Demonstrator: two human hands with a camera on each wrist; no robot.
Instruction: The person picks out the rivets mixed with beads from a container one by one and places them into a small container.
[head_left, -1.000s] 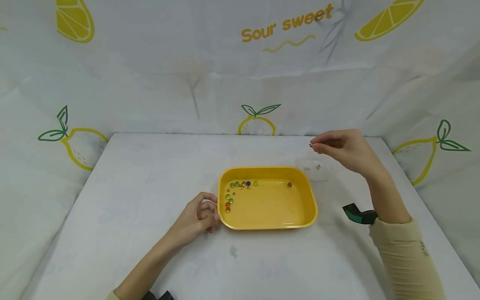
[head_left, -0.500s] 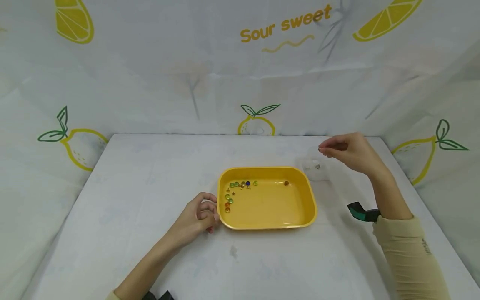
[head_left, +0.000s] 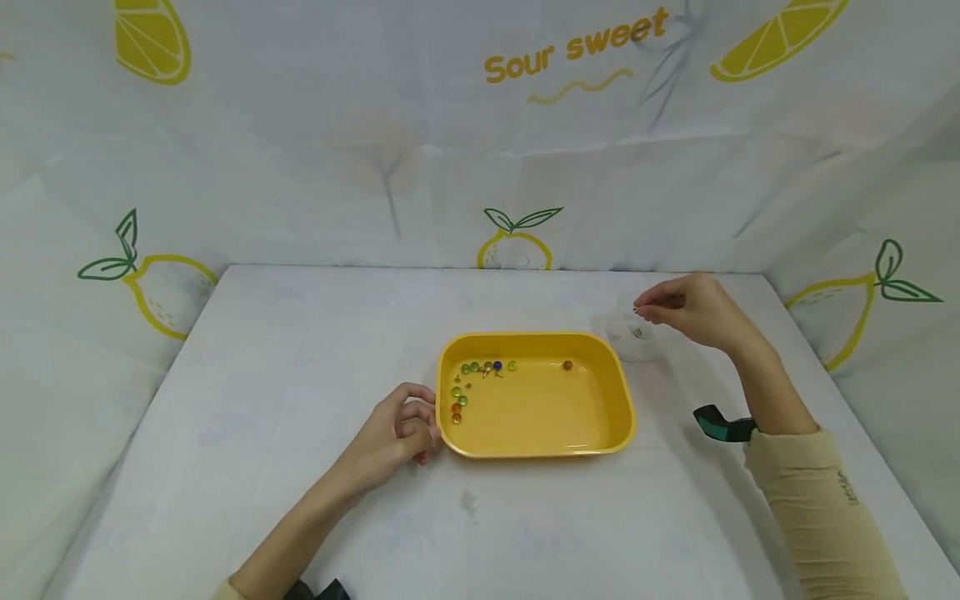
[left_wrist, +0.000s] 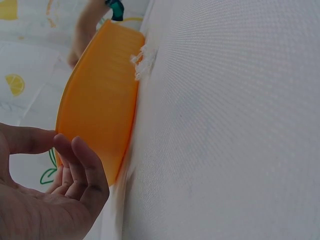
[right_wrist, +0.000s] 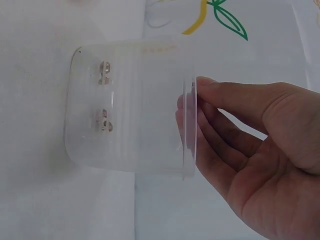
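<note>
At the left side of a yellow tray (head_left: 525, 417), my left hand (head_left: 401, 435) rests its loosely bent fingers and thumb against the outer wall, near the rim. Inside the tray, several glass marbles (head_left: 463, 402) in green, amber and blue lie with small gold tack-like pieces (head_left: 485, 374) along the left and back. A single amber marble (head_left: 567, 365) is farther right. My right hand (head_left: 693, 312) pinches a tiny brownish piece above a clear plastic container (right_wrist: 155, 110); its fingertips are right at the container's rim. Small shiny metal pieces (right_wrist: 104, 120) lie at the container's bottom.
The white table (head_left: 300, 350) meets a white cloth backdrop (head_left: 322, 200) with lemon prints behind and at both sides. Just behind the tray's right corner stands the clear container. A crumpled clear plastic scrap (left_wrist: 144, 62) shows beside the tray in the left wrist view.
My right hand has moved right and then down to the clear container, with the tiny piece still pinched. The lone amber marble has rolled a little left. My left hand stays put.
</note>
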